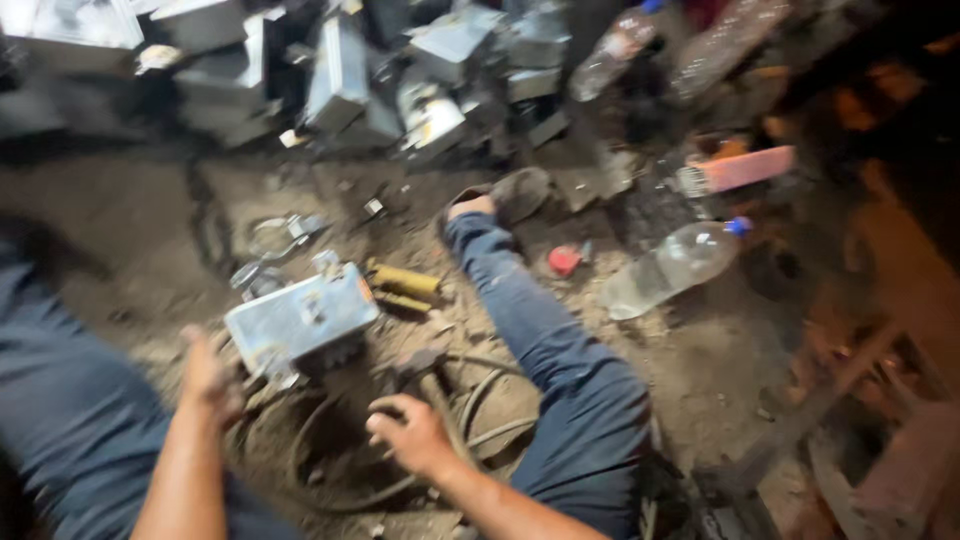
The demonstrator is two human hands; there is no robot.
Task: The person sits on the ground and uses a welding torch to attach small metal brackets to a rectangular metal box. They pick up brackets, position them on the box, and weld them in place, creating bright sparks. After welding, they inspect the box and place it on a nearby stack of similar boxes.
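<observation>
Head view, motion-blurred. A grey metal box (302, 322) is seen on the dirt floor (150, 230), between the person's blue-trousered legs. The left hand (210, 375) is laid against the box's near-left corner; whether it is closed cannot be told. The right hand (412, 435), just right of and nearer than the box, is closed around a hammer handle (440, 395). A clear plastic bottle (672, 267) lies well right of the box. Grey metal scrap (340, 80) is piled beyond it.
</observation>
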